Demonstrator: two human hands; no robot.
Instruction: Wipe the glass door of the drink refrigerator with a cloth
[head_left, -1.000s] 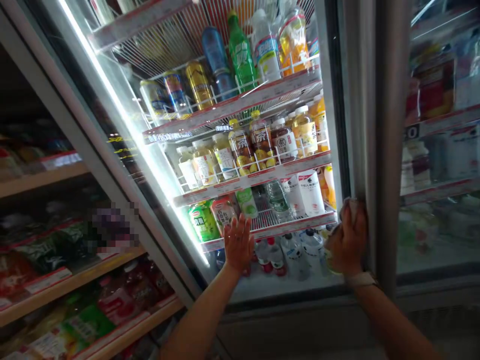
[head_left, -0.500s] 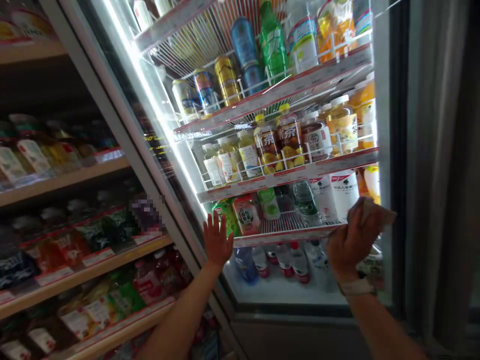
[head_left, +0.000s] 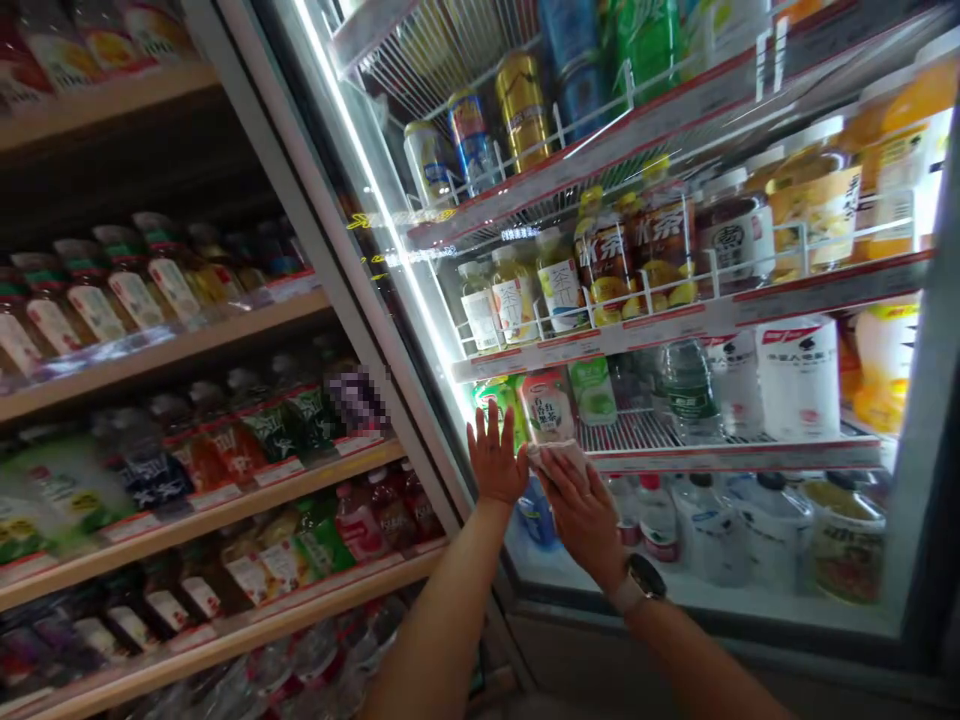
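My left hand (head_left: 496, 462) is open, its fingers spread and pointing up against the glass door (head_left: 517, 585) of a lit drinks fridge. Just to its right, my right hand (head_left: 581, 510) lies on a pale cloth (head_left: 559, 455) and presses it to the glass, fingers stretched over it. A watch (head_left: 641, 582) is on my right wrist. Behind the glass near both hands are a red-labelled drink (head_left: 547, 405) and a green carton or bottle (head_left: 495, 395), partly covered by my fingers.
Inside the fridge, wire shelves (head_left: 757, 455) carry cans, tea bottles (head_left: 604, 265) and large juice bottles (head_left: 814, 195). To the left, wooden shelves (head_left: 277, 500) hold rows of bottled drinks. A metal frame post (head_left: 330, 240) stands between them.
My right hand has swept left across the glass with the cloth, from the fridge's right side to beside my left hand. The view has shifted, with the fridge appearing closer.
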